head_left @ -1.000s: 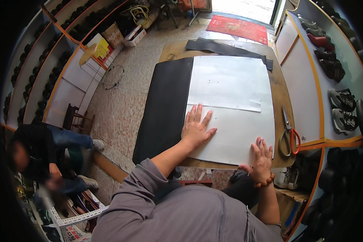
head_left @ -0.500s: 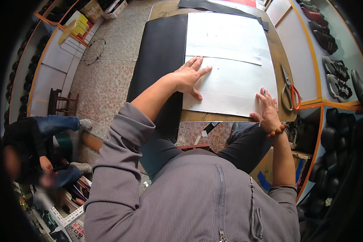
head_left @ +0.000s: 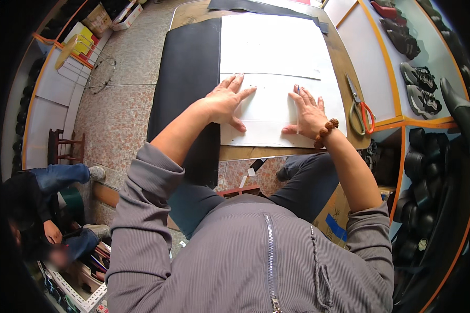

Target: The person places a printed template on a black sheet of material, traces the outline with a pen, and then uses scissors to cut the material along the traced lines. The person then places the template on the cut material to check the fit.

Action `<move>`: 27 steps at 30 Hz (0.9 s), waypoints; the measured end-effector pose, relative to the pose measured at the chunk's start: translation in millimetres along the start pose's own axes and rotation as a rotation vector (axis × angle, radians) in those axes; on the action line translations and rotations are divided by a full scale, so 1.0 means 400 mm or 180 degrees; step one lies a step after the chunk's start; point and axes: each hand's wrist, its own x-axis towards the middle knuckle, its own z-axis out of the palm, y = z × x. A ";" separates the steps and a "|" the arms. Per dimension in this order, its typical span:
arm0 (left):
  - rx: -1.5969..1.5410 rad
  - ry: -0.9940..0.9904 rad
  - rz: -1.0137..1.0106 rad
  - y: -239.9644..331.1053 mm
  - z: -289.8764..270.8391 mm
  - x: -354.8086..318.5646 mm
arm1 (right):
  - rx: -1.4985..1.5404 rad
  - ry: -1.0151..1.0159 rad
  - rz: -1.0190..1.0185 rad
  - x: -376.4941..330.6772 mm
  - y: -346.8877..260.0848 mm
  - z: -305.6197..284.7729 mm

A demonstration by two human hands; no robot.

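Note:
A large white paper sheet (head_left: pixel 277 57) lies on a wooden table (head_left: pixel 344 68), over a black sheet (head_left: pixel 188 78) that hangs off the table's left and near edges. My left hand (head_left: pixel 225 100) rests flat on the paper's near left part, fingers spread. On the paper's near right part my right hand (head_left: pixel 307 112) also lies flat with fingers apart; a brown bead bracelet (head_left: pixel 326 132) circles its wrist. Neither hand holds anything.
Red-handled scissors (head_left: pixel 361 108) lie on the table's right edge. Shelves with dark shoes (head_left: pixel 418 83) stand at the right. A seated person in blue jeans (head_left: pixel 52 182) is at the lower left. A yellow box (head_left: pixel 83 41) and a wire frame sit on the tiled floor.
My right hand has moved from the table's near right corner onto the paper. My left hand has shifted slightly nearer along the paper. The view has tilted closer to the table.

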 end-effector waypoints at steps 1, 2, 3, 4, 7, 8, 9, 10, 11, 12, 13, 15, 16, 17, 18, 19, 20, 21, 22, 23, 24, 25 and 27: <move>-0.0028 -0.0001 0.0005 0.001 -0.001 -0.001 | -0.0005 -0.0006 -0.0040 0.016 -0.013 -0.004; -0.0028 0.0022 0.0017 0.000 -0.003 -0.002 | -0.0010 -0.0017 -0.0068 0.031 -0.022 -0.008; -0.0032 0.0041 0.0038 0.001 -0.003 -0.002 | 0.0044 0.0078 -0.0159 0.046 -0.030 -0.008; -0.0026 0.0054 0.0052 0.002 -0.002 -0.001 | 0.0052 0.0158 -0.0272 0.058 -0.035 -0.008; 0.0019 0.0078 0.0000 0.007 0.004 0.003 | 0.0055 0.0254 -0.0411 0.093 -0.036 -0.009; 0.0016 0.0099 0.0010 0.006 0.004 0.003 | 0.0065 0.0272 -0.0432 0.107 -0.032 -0.011; 0.0012 0.0110 0.0011 0.007 0.007 0.002 | 0.0085 0.0284 -0.0461 0.119 -0.031 -0.011; 0.0004 0.0116 0.0006 0.007 0.008 0.001 | 0.0049 0.0351 -0.0426 0.135 -0.030 -0.012; -0.0019 0.0143 0.0030 0.005 0.008 0.000 | 0.0018 0.0405 -0.0384 0.147 -0.027 -0.012; -0.0036 0.0151 0.0048 0.004 0.009 -0.001 | -0.0016 0.0462 -0.0327 0.157 -0.025 -0.009; -0.0052 0.0166 0.0065 0.003 0.009 -0.001 | -0.0019 0.0587 -0.0312 0.164 -0.023 -0.005; -0.0065 0.0179 0.0074 0.002 0.008 -0.002 | -0.0075 0.0746 -0.0281 0.174 -0.020 0.008; -0.0059 0.0173 0.0068 0.002 0.008 -0.002 | -0.0125 0.0839 -0.0261 0.179 -0.019 0.014; -0.0048 0.0167 0.0064 0.002 0.007 -0.001 | -0.0031 0.0964 -0.0256 0.180 -0.016 0.021; -0.0014 0.0161 0.0053 0.001 0.007 -0.001 | 0.0011 0.1001 -0.0301 0.181 -0.013 0.025; 0.0024 0.0157 0.0041 0.001 0.007 0.001 | 0.0036 0.1038 -0.0336 0.183 -0.010 0.029; 0.0062 0.0154 0.0025 0.002 0.007 0.002 | 0.0076 0.1116 -0.0398 0.184 -0.008 0.032; 0.0062 0.0186 -0.0011 0.005 0.010 0.005 | 0.0064 0.1058 -0.0389 0.183 -0.006 0.034; 0.0075 0.0225 -0.0049 0.009 0.012 0.010 | 0.0068 0.1058 -0.0405 0.182 -0.006 0.034; 0.0124 0.0303 -0.0105 0.012 0.014 0.018 | 0.0064 0.1115 -0.0462 0.183 -0.005 0.032; 0.0230 0.0370 -0.0193 0.019 0.017 0.027 | 0.0089 0.1122 -0.0486 0.184 -0.006 0.030; 0.0154 0.0474 -0.0320 0.030 0.025 0.036 | 0.0100 0.1085 -0.0463 0.183 -0.007 0.028; 0.0112 0.0885 -0.0474 0.050 0.041 0.054 | 0.0101 0.1056 -0.0463 0.181 -0.010 0.022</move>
